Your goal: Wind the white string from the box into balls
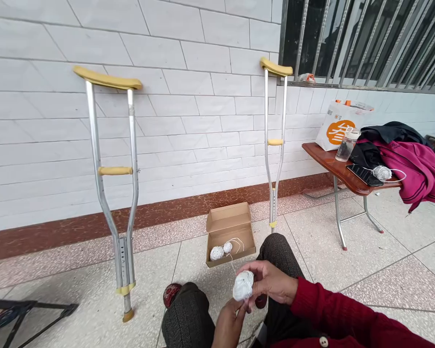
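Observation:
A ball of white yarn [243, 285] is held up in front of my knees. My right hand [270, 282] grips it from the right side, with the thumb and fingers around it. From below, my left hand [227, 325] closes its fingers against the ball's lower end; part of that grip is hidden. A thin strand of yarn [232, 261] runs between the ball and an open cardboard box [229, 232] on the floor. Inside the box lie a larger white yarn ball [216, 253], a smaller one [227, 247] and loose loops of yarn.
Two crutches, left [123, 256] and right [273, 188], lean on the tiled wall. At the right a folding table [326, 162] bears a bag [339, 126], a bottle [348, 145], a phone [364, 174], another yarn ball [382, 173] and clothing [416, 164]. Black metal legs [29, 314] stand at lower left.

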{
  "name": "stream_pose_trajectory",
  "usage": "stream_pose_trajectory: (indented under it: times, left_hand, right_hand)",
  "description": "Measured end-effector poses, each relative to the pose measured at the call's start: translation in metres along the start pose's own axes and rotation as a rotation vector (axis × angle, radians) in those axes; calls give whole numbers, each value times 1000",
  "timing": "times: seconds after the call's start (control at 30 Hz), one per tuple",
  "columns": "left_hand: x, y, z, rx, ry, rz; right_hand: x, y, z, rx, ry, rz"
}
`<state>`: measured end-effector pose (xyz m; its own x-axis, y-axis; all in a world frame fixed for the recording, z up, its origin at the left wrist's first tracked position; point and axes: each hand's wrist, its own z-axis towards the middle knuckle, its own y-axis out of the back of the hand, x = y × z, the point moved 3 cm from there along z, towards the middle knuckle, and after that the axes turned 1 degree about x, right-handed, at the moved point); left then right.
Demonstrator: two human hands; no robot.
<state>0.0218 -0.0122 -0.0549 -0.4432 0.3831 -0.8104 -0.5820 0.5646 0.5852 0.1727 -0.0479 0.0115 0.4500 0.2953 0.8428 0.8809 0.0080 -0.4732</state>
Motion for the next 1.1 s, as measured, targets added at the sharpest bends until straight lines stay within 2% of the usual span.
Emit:
stream_pose_trajectory:
  times: [0.07, 0.13, 0.23, 0.3, 0.37, 0.47, 0.53, 0.6, 0.67, 0.77, 0.87, 0.93, 1.03, 1.1]
  left_hand:
    - [-2, -14, -7, 69, -3, -2]
    - [-3, -21, -13, 130, -44, 40]
    - [-9, -13, -18, 127, -178, 159]
    - [-20, 6, -17, 60, -295, 252]
    - [-33, 30, -13, -30, -386, 351]
    - [-43, 57, -1, -93, -437, 457]
    - [-39, 63, 7, -110, -426, 456]
    - [-30, 61, 11, -126, -379, 396]
    - [-19, 52, 11, -132, -288, 297]
    - [-8, 31, 5, -65, -111, 161]
    - [-14, 9, -6, 47, -30, 92]
    - [-25, -1, -11, 108, -49, 106]
    - [-45, -2, -12, 150, -141, 257]
    - [-54, 8, -9, 112, -219, 372]
  right_hand:
    - [6, 9, 12, -99, 72, -83]
    - [10, 26, 23, -277, 159, -259]
    - [6, 48, 27, -496, 302, -668]
    - [-9, 52, 23, -480, 308, -846]
    - [-30, 49, 16, -387, 235, -838]
    - [-54, 34, 1, -226, 20, -523]
    - [-55, 19, -8, -132, -94, -285]
    - [-41, 3, -16, -59, -109, -148]
    - [-18, -7, -22, -40, -82, -61]
    - [15, -9, -21, -101, -4, -3]
    - [34, 6, -4, -236, 149, -80]
    - [31, 20, 10, -318, 176, -195]
    - [7, 40, 21, -431, 233, -632]
    - [-19, 48, 18, -387, 203, -790]
